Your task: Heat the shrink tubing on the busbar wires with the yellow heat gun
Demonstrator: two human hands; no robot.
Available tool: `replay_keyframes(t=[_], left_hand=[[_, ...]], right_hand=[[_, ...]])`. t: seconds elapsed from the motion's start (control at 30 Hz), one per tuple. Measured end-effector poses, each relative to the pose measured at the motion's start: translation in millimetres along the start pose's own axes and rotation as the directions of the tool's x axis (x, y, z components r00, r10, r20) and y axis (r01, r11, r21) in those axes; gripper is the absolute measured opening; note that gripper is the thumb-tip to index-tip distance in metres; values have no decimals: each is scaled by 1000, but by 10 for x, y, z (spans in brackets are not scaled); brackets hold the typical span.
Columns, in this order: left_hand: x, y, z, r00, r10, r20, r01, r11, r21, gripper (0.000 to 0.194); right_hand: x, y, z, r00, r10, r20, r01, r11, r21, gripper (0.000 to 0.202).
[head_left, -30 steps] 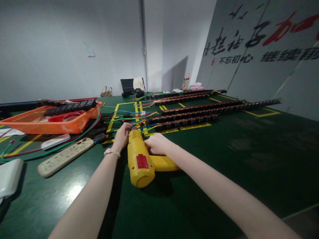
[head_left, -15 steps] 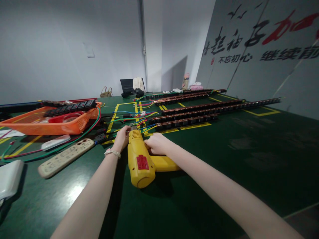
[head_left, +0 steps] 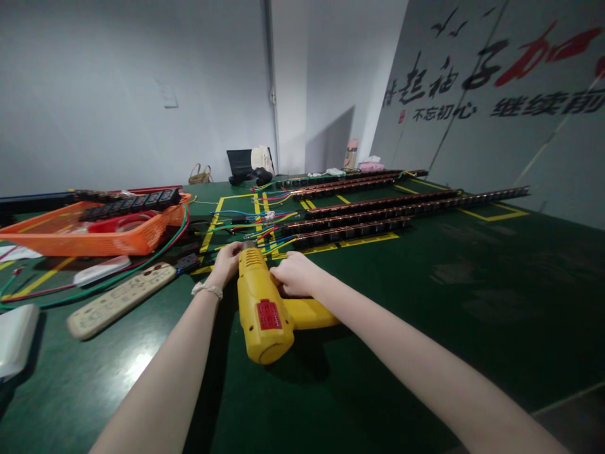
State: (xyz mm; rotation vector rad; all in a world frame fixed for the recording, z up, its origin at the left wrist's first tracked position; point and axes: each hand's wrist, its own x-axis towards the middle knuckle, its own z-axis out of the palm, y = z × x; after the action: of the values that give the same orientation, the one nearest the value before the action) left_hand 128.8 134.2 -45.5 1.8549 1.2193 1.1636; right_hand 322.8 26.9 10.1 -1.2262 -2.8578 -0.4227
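A yellow heat gun (head_left: 262, 302) lies on the green table between my forearms, its nozzle pointing away from me and its handle out to the right under my right wrist. My left hand (head_left: 227, 261) is closed beside the nozzle; its fingertips are hidden, and what they pinch cannot be made out. On the other side, my right hand (head_left: 295, 274) is curled closed against the gun's body, with its fingers mostly out of sight. Colored wires (head_left: 283, 243) run from the long black strips with copper-colored edges (head_left: 354, 232) to the area just beyond the nozzle.
At the left are an orange basket (head_left: 146, 239) holding black sockets, a cream power strip (head_left: 123, 299), a white box (head_left: 17, 337) and green and red cables. Farther back stand a bottle (head_left: 351, 154), a pink tissue pack (head_left: 371, 165) and a bag (head_left: 200, 174).
Both hands and the heat gun have shifted slightly left in the view, and the surroundings also shift a little left. Their arrangement looks the same.
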Motion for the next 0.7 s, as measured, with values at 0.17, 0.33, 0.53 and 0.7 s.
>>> replay_keyframes(t=[0.17, 0.33, 0.53, 0.7], left_hand=[[16, -32, 2, 1000, -5, -22, 5, 1000, -29, 30], [47, -29, 23, 997, -46, -69, 41, 996, -79, 34], [74, -37, 43, 992, -81, -92, 73, 994, -85, 38], [60, -20, 38, 993, -87, -83, 83, 995, -52, 39]], right_hand=[[-2, 6, 14, 1000, -12, -25, 11, 1000, -18, 19], [15, 19, 18, 1000, 15, 22, -15, 1000, -10, 18], [20, 37, -1, 996, 73, 49, -74, 997, 23, 20], [5, 38, -13, 994, 84, 66, -86, 996, 38, 21]])
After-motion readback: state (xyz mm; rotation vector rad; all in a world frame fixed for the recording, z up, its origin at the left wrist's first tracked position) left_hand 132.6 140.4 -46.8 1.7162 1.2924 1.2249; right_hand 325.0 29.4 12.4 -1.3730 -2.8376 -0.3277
